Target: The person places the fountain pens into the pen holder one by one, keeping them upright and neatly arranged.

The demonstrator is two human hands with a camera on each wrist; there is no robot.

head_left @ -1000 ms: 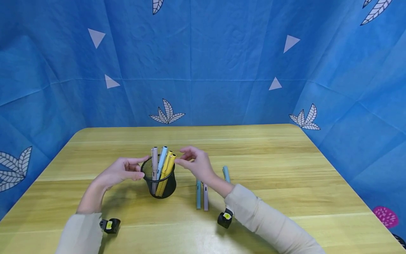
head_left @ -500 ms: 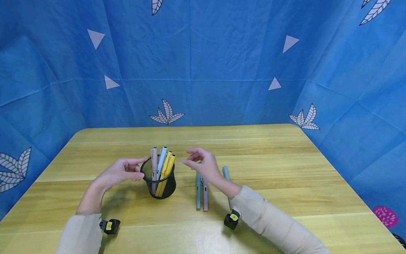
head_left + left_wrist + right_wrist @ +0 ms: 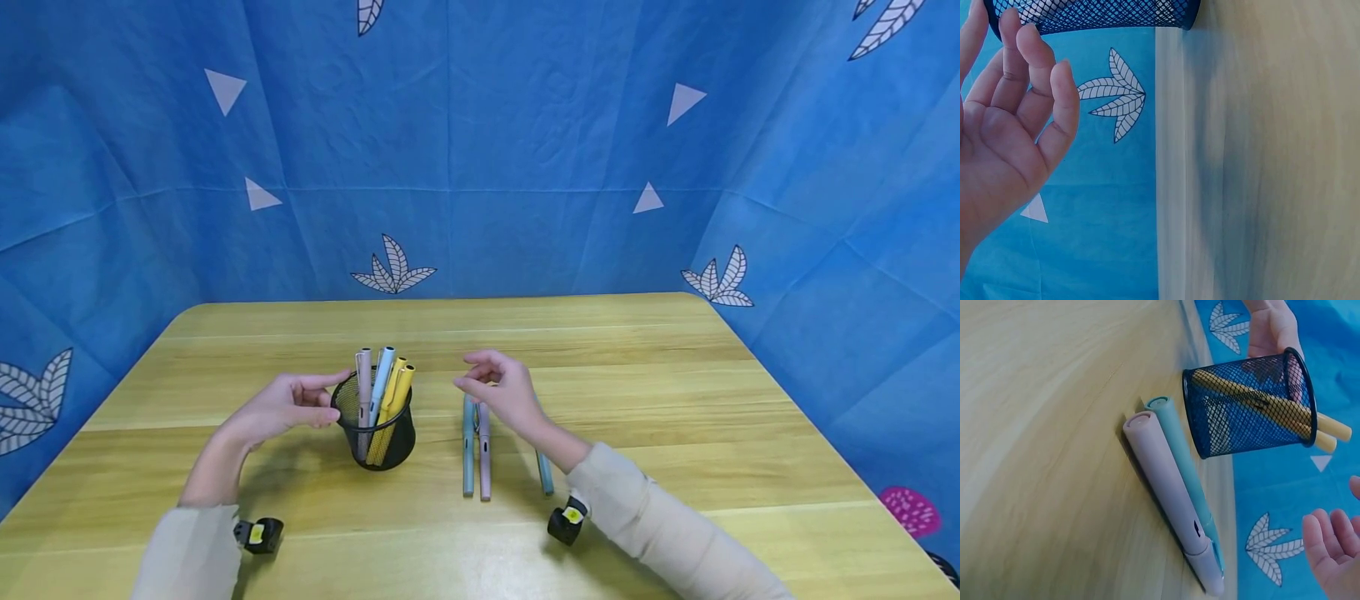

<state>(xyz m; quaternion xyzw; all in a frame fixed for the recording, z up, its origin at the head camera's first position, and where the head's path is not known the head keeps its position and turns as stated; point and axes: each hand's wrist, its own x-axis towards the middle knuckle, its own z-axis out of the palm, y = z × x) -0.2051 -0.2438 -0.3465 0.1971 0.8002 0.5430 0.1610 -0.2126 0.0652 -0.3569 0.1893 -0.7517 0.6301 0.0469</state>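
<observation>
Blue cloth printed with white leaves and triangles (image 3: 480, 150) hangs behind and to both sides of a pale wooden table with rounded far corners (image 3: 637, 358). Near the middle of the table, somewhat toward its left edge, stands a black wire-mesh pen cup (image 3: 375, 429), upright. It holds four capped pens that lean against one another: a dusty pink pen (image 3: 364, 379), a light blue pen (image 3: 383, 372) and two yellow pens (image 3: 398, 387).

At the cup's left side is the left hand (image 3: 281, 406); its fingers are loosely bent toward the mesh and its fingertips lie at the rim, and whether they press on it cannot be told. The left wrist view shows this hand's fingers relaxed and empty beside the cup.

To the right of the cup, the right hand (image 3: 504, 392) hovers with fingers spread and slightly bent, holding nothing. Under and before it lie a teal pen (image 3: 468, 458) and a mauve pen (image 3: 484, 462), touching side by side, pointing toward the near edge. A second teal pen (image 3: 545, 475) lies apart to their right, partly hidden by the wrist.
</observation>
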